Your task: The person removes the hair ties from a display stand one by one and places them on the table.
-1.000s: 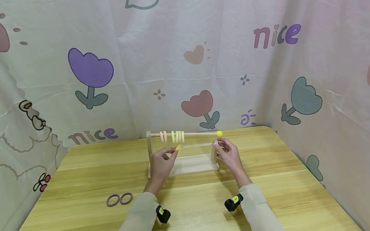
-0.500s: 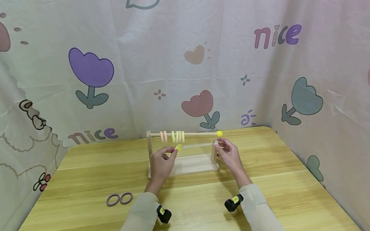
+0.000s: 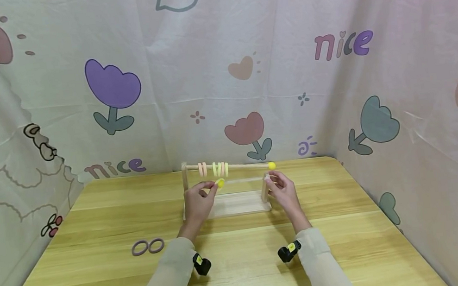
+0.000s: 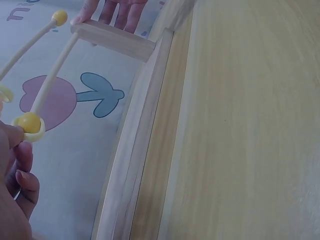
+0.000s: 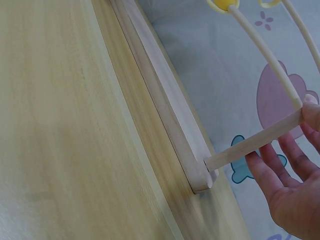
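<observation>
Left hand [image 3: 197, 204] pinches a yellow ring [image 4: 40, 133] at the rack's [image 3: 239, 203] front rod [image 4: 54, 75] end. Right hand [image 3: 286, 193] grips the rack's right post [image 5: 255, 141].

Compared with one second ago, your left hand [image 3: 198, 203] is slightly more to your left. The yellow ring [image 4: 35, 136], which it pinches, is turned: earlier, the head view shows it narrow and slanted; now it appears wider and rounder.
</observation>
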### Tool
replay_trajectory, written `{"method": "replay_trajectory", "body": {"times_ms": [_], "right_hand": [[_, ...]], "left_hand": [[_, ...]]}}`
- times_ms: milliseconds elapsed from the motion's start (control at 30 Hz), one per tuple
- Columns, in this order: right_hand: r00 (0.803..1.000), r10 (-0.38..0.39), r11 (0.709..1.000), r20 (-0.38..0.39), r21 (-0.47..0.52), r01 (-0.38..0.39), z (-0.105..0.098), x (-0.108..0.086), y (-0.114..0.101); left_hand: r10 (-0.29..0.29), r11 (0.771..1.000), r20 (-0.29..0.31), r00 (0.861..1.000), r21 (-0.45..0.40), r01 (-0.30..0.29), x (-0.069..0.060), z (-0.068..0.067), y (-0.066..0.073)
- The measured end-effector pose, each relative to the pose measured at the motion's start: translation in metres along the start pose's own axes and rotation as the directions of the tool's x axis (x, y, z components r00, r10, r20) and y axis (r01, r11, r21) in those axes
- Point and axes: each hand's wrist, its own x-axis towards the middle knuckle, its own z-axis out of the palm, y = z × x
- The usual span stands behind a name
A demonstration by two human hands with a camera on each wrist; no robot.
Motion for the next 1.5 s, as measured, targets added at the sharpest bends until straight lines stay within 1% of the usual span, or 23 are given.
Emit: {"method": "replay_trajectory", "body": {"times_ms": [100,267,400,633,800,933,1133,1300,1500], "right_hand": [[1.0,-0.001,1.0,-0.004,0.0,0.001,0.0,0.0,0.001],[1.0,0.0,1.0,-0.008,-0.004,0.0,0.0,0.0,0.002],[1.0,-0.002,1.0,-0.004,-0.007,0.002,0.001,-0.001,0.002],[1.0,-0.006,1.0,-0.009,-0.012,0.006,0.001,-0.001,0.001],[1.0,-0.01,1.0,-0.01,-0.004,0.01,0.001,-0.001,0.002],[1.0,-0.009,1.0,-0.009,-0.01,0.009,0.001,0.0,0.002],[1.0,-0.005,1.0,-0.008,-0.014,0.005,0.001,-0.001,0.0],[1.0,-0.006,1.0,-0.003,-0.016,0.006,0.0,-0.001,-0.001],[1.0,-0.003,1.0,-0.005,-0.016,0.003,0.0,-0.001,-0.001]], "left_hand": [[-0.001,1.0,-0.003,1.0,0.009,0.001,0.0,0.0,-0.001],[-0.022,0.999,-0.017,1.0,0.026,0.022,0.001,-0.001,-0.002],[-0.037,0.999,-0.024,0.999,0.012,0.037,0.003,-0.002,0.0],[-0.049,0.999,-0.032,0.998,0.017,0.049,0.002,-0.004,0.001],[-0.057,0.998,-0.025,0.998,0.032,0.058,0.003,-0.006,0.001],[-0.048,0.998,-0.017,0.999,0.042,0.049,0.002,-0.008,0.003],[-0.018,0.998,0.003,1.0,0.061,0.018,0.001,-0.013,0.004],[-0.019,0.997,0.016,1.0,0.079,0.018,-0.001,-0.019,0.007],[-0.023,0.994,0.028,0.999,0.11,0.02,-0.002,-0.022,0.006]]}}
